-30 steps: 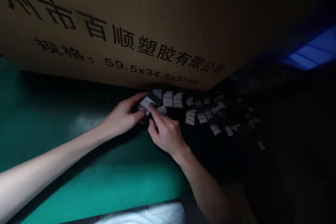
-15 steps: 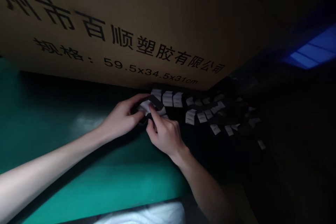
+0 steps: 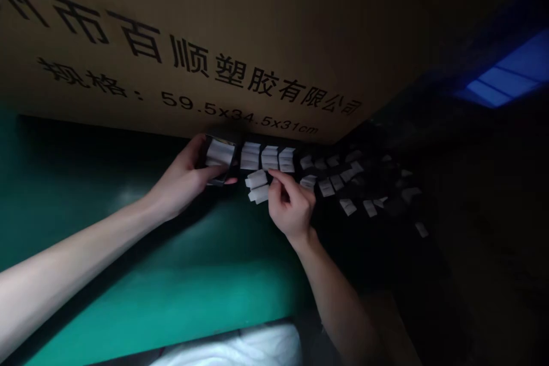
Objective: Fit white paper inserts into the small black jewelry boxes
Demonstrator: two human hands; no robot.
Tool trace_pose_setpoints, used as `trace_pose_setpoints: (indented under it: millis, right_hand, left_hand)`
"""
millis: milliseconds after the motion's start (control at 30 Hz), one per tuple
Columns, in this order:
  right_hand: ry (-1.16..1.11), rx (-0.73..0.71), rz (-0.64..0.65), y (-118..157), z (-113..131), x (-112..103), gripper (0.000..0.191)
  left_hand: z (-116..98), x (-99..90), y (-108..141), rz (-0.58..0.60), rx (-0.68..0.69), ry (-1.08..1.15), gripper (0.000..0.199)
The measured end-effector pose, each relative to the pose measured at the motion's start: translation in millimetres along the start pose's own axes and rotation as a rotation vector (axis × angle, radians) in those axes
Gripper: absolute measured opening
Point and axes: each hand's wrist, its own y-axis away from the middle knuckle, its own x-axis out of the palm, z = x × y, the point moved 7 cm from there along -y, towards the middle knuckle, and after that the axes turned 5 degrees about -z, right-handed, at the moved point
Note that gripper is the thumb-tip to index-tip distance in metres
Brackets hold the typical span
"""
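My left hand [image 3: 184,174] is shut on a small dark rectangular holder [image 3: 219,159] packed with folded white paper slips. To its right, my right hand [image 3: 291,205] pinches a short stack of white folded slips [image 3: 257,186] at their right end between thumb and fingers. Just above that stack stand rows of similar slips [image 3: 270,158] on a dark surface [image 3: 369,229]. More loose slips [image 3: 343,183] lie scattered further right. The poor light hides much of the dark surface.
A large brown cardboard carton [image 3: 171,51] with black Chinese print and "59.5x34.5x31cm" fills the top of the view. A green mat [image 3: 150,274] lies below my left arm. White material [image 3: 227,349] sits at the bottom edge, and a blue lit panel [image 3: 501,83] glows upper right.
My hands have separated: the left has moved left with the holder, now showing its packed slips, and the right has moved right. The white slip stack now shows between them.
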Motion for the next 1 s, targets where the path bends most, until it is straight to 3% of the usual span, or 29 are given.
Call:
trace_pose_setpoints:
  millis: [333,500,733,1000]
  right_hand:
    - [-0.054,-0.056,-0.051,-5,12,-1,0.025]
    - [-0.091,-0.054,-0.053,-5,10,0,0.024]
    - [-0.066,0.012,0.067,-1,4,9,0.026]
    - [-0.117,-0.004,0.035,-1,5,8,0.025]
  left_hand:
    - [-2,4.2,2,0.061,0.005,-0.108,0.037]
    - [7,7.4,0,0.113,-0.020,0.009,0.038]
    - [14,11.3,-1,0.136,-0.087,0.105,0.067]
    - [7,7.4,-1,0.107,0.019,0.022,0.061]
